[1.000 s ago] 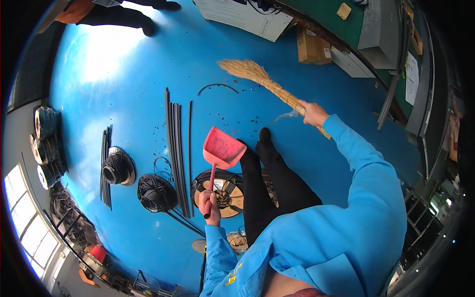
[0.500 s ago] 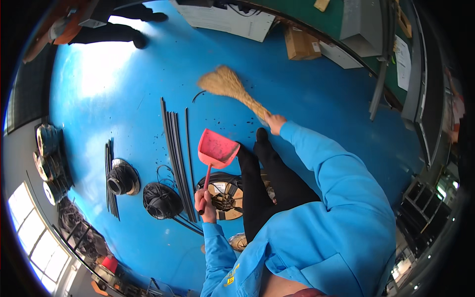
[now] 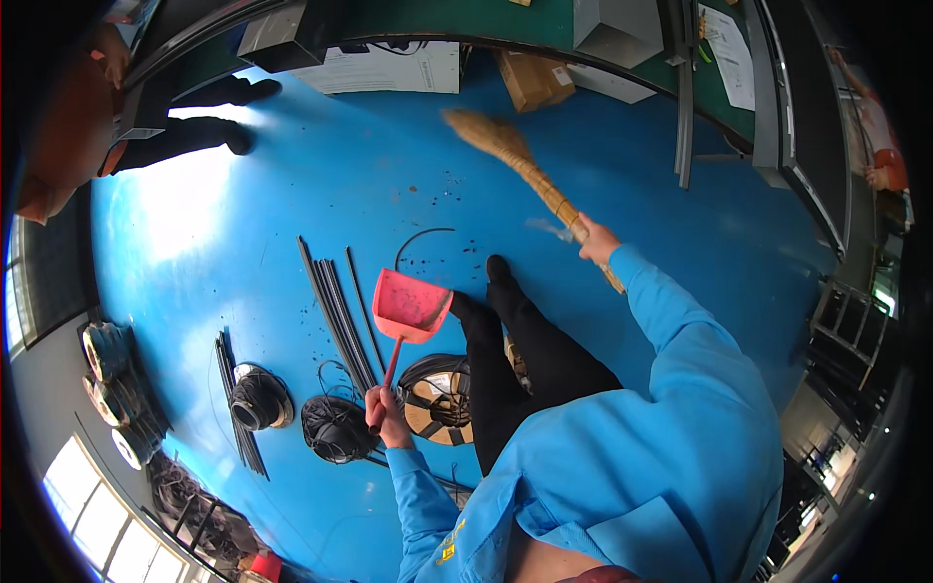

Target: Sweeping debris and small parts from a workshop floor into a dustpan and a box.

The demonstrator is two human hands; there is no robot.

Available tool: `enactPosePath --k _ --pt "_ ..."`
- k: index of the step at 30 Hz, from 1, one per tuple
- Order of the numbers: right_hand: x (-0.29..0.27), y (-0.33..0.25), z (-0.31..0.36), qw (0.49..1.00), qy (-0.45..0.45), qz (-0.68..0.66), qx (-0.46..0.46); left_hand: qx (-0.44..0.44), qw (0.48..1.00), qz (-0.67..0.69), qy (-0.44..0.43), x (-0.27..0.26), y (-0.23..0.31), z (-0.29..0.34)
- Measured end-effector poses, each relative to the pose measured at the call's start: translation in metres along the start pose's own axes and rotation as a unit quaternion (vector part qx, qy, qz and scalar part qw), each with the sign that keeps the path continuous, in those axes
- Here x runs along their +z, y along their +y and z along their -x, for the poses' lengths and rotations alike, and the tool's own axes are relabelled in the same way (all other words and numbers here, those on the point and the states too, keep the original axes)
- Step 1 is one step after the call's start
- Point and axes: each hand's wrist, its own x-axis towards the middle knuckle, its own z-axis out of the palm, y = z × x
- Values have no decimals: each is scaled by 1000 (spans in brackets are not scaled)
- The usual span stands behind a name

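Observation:
My left hand (image 3: 391, 418) is closed round the handle of a pink dustpan (image 3: 412, 303), whose pan carries some dark bits and points away from me. In my right hand (image 3: 598, 240) is the shaft of a straw broom (image 3: 525, 165); its bristle end reaches up and left, slightly blurred. Dark scraps (image 3: 447, 189) lie scattered on the blue floor between broom and dustpan. A thin curved black strip (image 3: 420, 236) rests just beyond the pan.
Long dark rods (image 3: 335, 311) lie left of the dustpan. Nearby are coiled black cable (image 3: 335, 428), a spool (image 3: 437, 406) by my legs and another reel (image 3: 259, 398). A cardboard box (image 3: 535, 82) sits under the green bench (image 3: 466, 47). Another person's legs (image 3: 185, 144) show at far left.
The broom has swung right and away from me, its bristles now farther from the dustpan. The curved strip appears nearer the pan. My view has shifted; the left hand keeps its hold.

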Motion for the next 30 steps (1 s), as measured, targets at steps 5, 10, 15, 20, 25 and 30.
enactPosePath --k 5,10,15,20,25,30 --pt "17 27 -38 991 -3 -108 81 6 1000 11 -9 11 -1 2" --pt "66 18 25 993 -62 -65 77 -5 1000 13 -8 12 -1 10" --pt "9 32 94 930 -123 -328 110 -5 1000 22 -20 23 7 11" --pt "-12 65 101 918 -37 -368 142 0 999 35 -23 29 8 12" --pt "-38 85 42 880 -9 -465 93 -2 999 45 -17 35 8 18" --pt "-48 75 -18 885 34 -455 89 -5 999 40 -8 36 9 24"
